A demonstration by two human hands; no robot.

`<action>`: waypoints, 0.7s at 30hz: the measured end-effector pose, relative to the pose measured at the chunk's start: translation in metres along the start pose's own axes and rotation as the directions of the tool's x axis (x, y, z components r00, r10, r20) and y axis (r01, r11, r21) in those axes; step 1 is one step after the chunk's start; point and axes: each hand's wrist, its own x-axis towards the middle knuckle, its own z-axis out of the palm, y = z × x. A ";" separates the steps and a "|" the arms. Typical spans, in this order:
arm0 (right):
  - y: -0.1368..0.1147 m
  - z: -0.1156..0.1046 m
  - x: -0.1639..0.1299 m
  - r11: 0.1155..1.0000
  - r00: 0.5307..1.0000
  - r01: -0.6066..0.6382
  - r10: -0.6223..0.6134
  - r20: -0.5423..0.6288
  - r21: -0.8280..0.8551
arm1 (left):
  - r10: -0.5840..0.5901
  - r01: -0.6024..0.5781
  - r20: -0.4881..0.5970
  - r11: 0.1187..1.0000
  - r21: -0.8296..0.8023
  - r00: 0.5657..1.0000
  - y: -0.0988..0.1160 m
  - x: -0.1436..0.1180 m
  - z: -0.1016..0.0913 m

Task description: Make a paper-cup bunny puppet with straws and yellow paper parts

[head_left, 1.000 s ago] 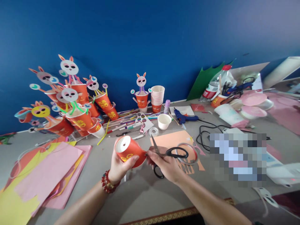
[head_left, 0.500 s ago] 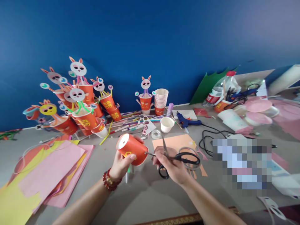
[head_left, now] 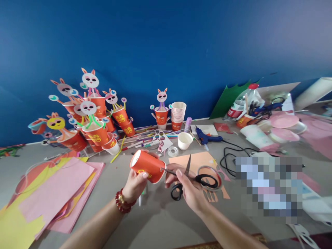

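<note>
The left forearm reaches in from the lower left, angled up and inward, with a red bead bracelet (head_left: 123, 203) at the wrist. The left hand (head_left: 136, 185) is wrapped around a red paper cup (head_left: 150, 166), its thumb laid along the near side and the other fingers curled behind, mostly out of sight; the grip is closed to the width of the cup. The cup is held above the table (head_left: 160, 223), tipped on its side, its white base facing up and left with a small hole in it, its rim turned toward the other hand. The right forearm slants in from the lower right, and the right hand (head_left: 192, 192) closes its fingers around the middle of a pair of scissors (head_left: 200, 177), thumb on top. The scissors' blades stand spread: one points left, its tip at the cup wall near the rim, and the other points upward. Whether the tip has pierced the wall cannot be told. The black handle loops jut out past the hand, one to its right and one below. Behind the right hand, a peach sheet (head_left: 190, 158) and a tape ring (head_left: 221, 181) lie on the table.
</note>
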 end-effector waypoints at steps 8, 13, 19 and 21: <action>-0.004 -0.004 0.009 1.000 0.998 0.014 -0.015 -0.064 -0.016 | -0.038 0.039 0.171 0.999 -0.001 0.985 -0.007 0.006 -0.016; -0.018 -0.006 0.011 0.983 0.999 0.034 -0.030 0.023 -0.182 | -0.265 0.266 0.345 0.963 0.045 0.901 0.025 0.018 -0.020; -0.022 -0.005 0.012 0.957 0.994 0.098 -0.081 0.072 -0.273 | -0.374 0.279 0.470 0.924 0.260 0.800 0.039 0.009 -0.025; -0.020 -0.005 0.011 0.964 0.994 0.081 -0.061 0.086 -0.253 | -0.350 0.281 0.461 0.935 0.215 0.815 0.030 -0.002 -0.018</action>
